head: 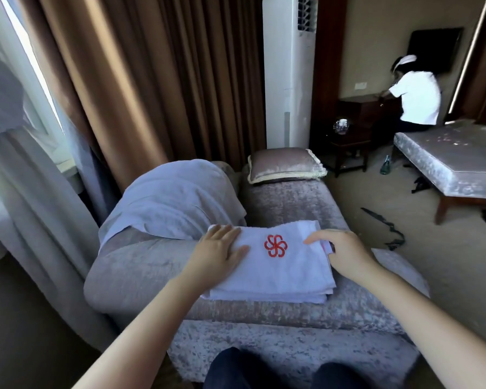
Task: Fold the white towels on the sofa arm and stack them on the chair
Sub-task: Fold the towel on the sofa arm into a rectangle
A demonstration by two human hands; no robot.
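Lying flat, left hand covers the left edge of the towel; right hand overlaps the right edge, pinch unclear; cushion well apart behind.

Both forearms bare, entering from the bottom edge and converging toward frame centre. Left hand: palm down, fingers straight, pointing up the frame, thumb spread rightward, lying flat on left part of folded towel. Right hand: right of centre, back up, fingers reaching leftward over the towel's right edge; thumb low at the edge, pinching or not: cannot tell. Hands apart, roughly level
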